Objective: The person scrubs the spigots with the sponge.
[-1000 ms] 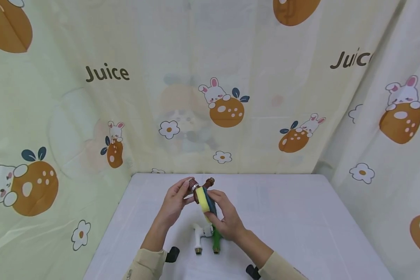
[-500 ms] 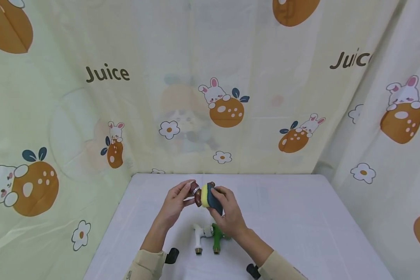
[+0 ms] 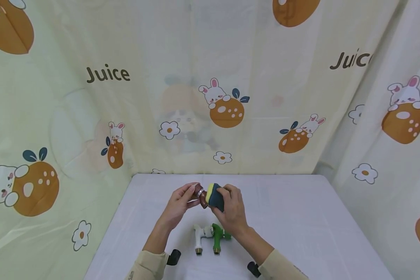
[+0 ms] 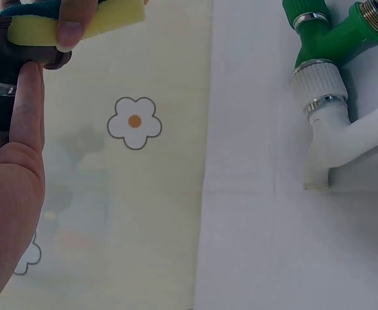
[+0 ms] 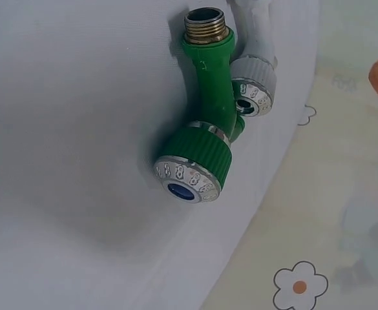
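In the head view my left hand [image 3: 176, 206] holds a brown tap [image 3: 203, 199] by its ribbed knob, above the table. My right hand [image 3: 233, 210] grips a sponge [image 3: 216, 197], yellow on one side and dark blue-green on the other. The yellow side faces the tap. In the left wrist view the sponge [image 4: 114, 20] lies against the brown tap's body [image 4: 0, 51], and my left index finger stretches along the tap. The right hand is out of the right wrist view; part of the tap is hidden behind the sponge.
A white tap [image 3: 198, 238] and a green tap [image 3: 217, 238] lie side by side on the white-covered table [image 3: 294, 225], below my hands. A printed curtain [image 3: 259, 147] stands behind the table. Black wrist cameras [image 3: 174, 257] stick out by both sleeves.
The sponge has turned and shifted right and up along the brown tap, showing more of its dark side. The tap and left hand have moved slightly right. The green tap is less covered.
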A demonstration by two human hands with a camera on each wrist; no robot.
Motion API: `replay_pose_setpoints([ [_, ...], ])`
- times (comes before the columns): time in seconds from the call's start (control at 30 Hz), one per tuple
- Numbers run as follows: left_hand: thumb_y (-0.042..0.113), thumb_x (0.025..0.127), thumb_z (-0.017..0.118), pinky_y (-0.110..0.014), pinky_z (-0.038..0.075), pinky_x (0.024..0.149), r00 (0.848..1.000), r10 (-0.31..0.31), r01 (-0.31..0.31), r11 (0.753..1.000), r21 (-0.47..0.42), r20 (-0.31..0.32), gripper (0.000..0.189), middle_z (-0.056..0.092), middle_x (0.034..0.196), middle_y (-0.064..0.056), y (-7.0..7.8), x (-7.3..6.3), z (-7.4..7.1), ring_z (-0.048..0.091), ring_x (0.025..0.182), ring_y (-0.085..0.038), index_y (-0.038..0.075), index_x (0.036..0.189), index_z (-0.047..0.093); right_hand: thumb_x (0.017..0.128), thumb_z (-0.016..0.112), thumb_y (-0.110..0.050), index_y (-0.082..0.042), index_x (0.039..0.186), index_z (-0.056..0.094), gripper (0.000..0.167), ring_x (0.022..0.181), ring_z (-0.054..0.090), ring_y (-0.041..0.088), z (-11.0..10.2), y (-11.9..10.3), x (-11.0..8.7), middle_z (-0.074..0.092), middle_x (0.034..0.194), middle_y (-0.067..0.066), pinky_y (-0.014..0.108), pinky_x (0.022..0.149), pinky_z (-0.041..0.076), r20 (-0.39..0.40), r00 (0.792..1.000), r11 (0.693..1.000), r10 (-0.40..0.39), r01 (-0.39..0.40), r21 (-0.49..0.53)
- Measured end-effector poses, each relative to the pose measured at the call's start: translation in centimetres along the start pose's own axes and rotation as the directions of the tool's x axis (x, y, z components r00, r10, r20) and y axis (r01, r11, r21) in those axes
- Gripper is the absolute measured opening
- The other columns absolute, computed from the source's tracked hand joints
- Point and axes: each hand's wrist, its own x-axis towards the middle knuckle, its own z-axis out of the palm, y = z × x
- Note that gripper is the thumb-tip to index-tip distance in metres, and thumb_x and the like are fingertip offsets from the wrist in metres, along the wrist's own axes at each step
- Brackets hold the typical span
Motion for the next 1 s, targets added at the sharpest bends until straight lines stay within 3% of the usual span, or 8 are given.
replay_pose_setpoints([
  [0.33,0.031,0.111,0.05,-0.035,0.058,0.099,1.0,-0.006,0.006,0.999,0.039,0.013,0.044,0.068,0.128,-0.016,0.0,-0.1,-0.3,0.072,0.107,-0.016,-0.001,0.141,0.058,0.069,0.098,-0.012,-0.009,0.132,0.053,0.077,0.113,0.05,0.033,-0.1,1.0,0.2,0.049,0.127,0.017,0.052,0.093,0.052,-0.061,0.998,0.998,0.021,-0.025,-0.063],
  [0.67,0.032,0.112,0.049,-0.034,0.058,0.1,0.999,-0.001,-0.001,0.999,0.045,0.038,0.047,0.068,0.124,-0.01,0.0,-0.3,-0.7,0.072,0.105,-0.015,-0.002,0.145,0.055,0.072,0.097,-0.017,-0.011,0.134,0.053,0.076,0.112,0.047,0.032,-0.3,1.9,0.1,0.048,0.129,0.016,0.05,0.093,0.046,-0.042,0.996,0.99,0.082,-0.086,-0.111],
  [0.83,0.033,0.111,0.05,-0.033,0.056,0.102,1.0,0.015,-0.015,0.997,0.076,-0.002,0.046,0.07,0.118,-0.005,-0.3,-0.3,-1.2,0.072,0.108,-0.015,0.001,0.143,0.058,0.074,0.096,-0.02,-0.011,0.134,0.055,0.073,0.109,0.047,0.032,-0.4,2.4,0.0,0.048,0.128,0.015,0.048,0.091,0.044,-0.031,0.993,0.987,0.11,-0.113,-0.112],
  [1.0,0.036,0.11,0.052,-0.044,0.049,0.11,0.998,0.035,-0.031,0.996,0.08,-0.055,0.044,0.071,0.12,-0.007,-0.2,-0.3,-1.4,0.07,0.111,-0.016,0.004,0.139,0.063,0.074,0.096,-0.021,-0.012,0.134,0.06,0.07,0.109,0.048,0.032,-0.5,2.6,-0.1,0.051,0.127,0.016,0.046,0.089,0.041,-0.017,0.991,0.986,0.13,-0.132,-0.105],
])
